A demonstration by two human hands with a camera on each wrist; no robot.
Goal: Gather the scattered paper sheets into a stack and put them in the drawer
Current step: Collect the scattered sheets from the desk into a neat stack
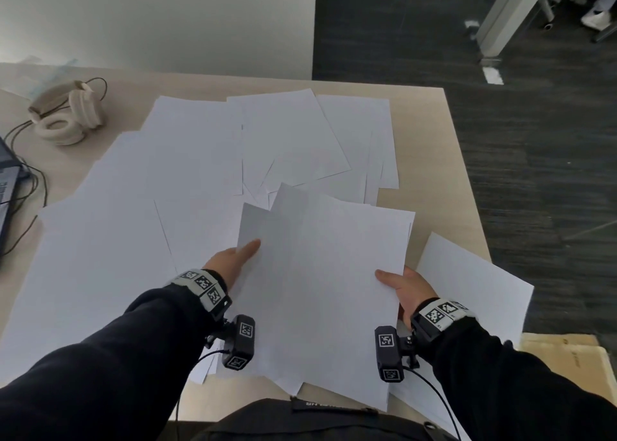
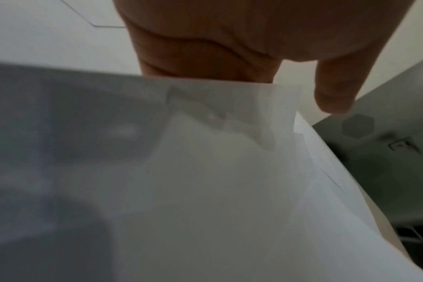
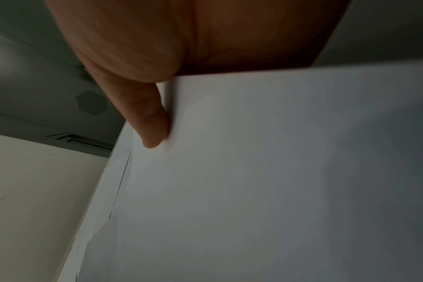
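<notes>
Gathering is underway: left hand (image 1: 233, 260) and right hand (image 1: 409, 288) pinch a partial stack (image 1: 320, 290); next, loose sheets (image 1: 200, 160) at upper frame need collecting.

Held sheets (image 1: 320, 273): a loose fan of plain white paper, edges unaligned, raised over the near edge of the table and tilted toward the viewer, gripped at left and right edges. Loose sheets (image 1: 200, 160): white, blank, overlapping at odd angles across the tabletop; one sheet (image 1: 474, 283) overhangs the near right corner.
</notes>
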